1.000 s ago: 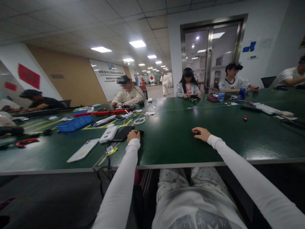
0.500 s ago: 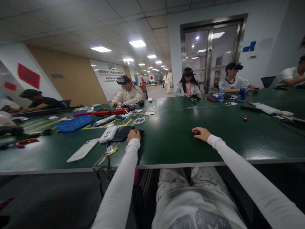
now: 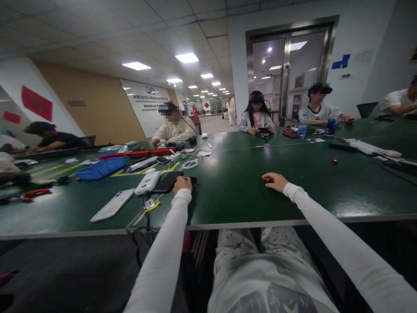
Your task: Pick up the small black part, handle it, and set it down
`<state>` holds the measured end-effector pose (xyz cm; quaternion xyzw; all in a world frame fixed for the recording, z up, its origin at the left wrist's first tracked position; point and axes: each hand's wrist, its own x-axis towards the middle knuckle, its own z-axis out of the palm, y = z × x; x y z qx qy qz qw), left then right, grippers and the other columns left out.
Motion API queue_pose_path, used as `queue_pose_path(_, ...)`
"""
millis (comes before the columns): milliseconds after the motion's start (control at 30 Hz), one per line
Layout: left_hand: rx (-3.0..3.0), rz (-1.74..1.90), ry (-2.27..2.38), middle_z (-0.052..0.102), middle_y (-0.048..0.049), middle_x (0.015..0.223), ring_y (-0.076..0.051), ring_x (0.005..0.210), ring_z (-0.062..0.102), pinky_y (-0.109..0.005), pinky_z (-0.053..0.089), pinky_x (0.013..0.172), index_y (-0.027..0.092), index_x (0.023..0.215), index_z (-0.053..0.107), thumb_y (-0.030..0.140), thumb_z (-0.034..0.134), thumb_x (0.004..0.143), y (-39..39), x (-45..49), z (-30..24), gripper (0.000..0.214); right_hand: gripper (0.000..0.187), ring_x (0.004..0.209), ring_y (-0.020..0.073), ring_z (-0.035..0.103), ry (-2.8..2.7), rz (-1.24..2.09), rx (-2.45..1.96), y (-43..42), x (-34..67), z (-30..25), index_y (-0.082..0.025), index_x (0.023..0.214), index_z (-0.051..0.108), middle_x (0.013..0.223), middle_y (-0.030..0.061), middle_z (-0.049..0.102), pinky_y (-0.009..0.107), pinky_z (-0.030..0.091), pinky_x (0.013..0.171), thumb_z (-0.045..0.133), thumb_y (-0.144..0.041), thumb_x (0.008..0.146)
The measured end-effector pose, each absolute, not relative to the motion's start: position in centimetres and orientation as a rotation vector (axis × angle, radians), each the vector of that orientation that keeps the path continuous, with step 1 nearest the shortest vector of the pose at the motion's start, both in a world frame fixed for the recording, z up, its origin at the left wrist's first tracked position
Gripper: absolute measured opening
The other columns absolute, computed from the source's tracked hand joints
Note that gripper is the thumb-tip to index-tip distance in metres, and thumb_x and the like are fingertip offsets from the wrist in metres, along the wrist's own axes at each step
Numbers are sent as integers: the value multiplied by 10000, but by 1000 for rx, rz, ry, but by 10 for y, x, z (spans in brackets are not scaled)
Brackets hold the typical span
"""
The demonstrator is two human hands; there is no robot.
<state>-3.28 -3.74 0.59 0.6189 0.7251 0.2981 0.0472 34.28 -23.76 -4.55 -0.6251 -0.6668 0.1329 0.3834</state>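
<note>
My left hand [image 3: 182, 185] rests on the green table, its fingers curled round a small black object [image 3: 194, 180]. Only one end of that object sticks out on the right, so its kind stays hidden. Just left of this hand lies a flat black phone-like slab [image 3: 168, 181], beside a white device [image 3: 147, 182]. A white phone [image 3: 112, 205] lies further left, back side up. My right hand [image 3: 275, 181] touches the table with fingers bent and apart. Nothing shows in it, only a dark shadow under the palm.
A blue basket [image 3: 100, 168], cables [image 3: 190, 164] and a red strip [image 3: 137, 153] crowd the left. On the right are a small red object [image 3: 335, 160] and a long white tool-like item [image 3: 369, 148]. Several people sit round the table [image 3: 234, 204].
Both my hands stay almost where they were. The view has shifted very slightly. Across the table, a seated person's hands have moved a little over a dark object.
</note>
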Motion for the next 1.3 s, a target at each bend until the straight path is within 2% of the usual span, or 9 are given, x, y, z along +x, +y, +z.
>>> queue_pose_path(833,2158,862,2137,555,-53,913,-201,837,520,-314,392,679,236,841,519,403,490,692,-31,-38,-1,226,338,843,140,557,-1703,307,-1603,-237,341,-45,-195,965,555,957,37,583,312,445,782,582,-142,631)
queue_pose_path(1067,2328,806,1865,557,-31,828,-154,790,515,-265,395,687,213,833,542,354,512,688,-44,-9,-3,204,342,842,136,551,-1708,322,-1605,-236,343,-46,-197,970,554,961,35,576,313,436,786,580,-148,632)
queue_pose_path(1300,2522,823,1433,545,-33,805,-148,781,505,-273,401,715,199,813,555,307,532,682,-86,78,-13,171,382,860,147,535,-1731,335,-1584,-239,340,-39,-198,1006,530,963,36,573,327,430,777,592,-179,629)
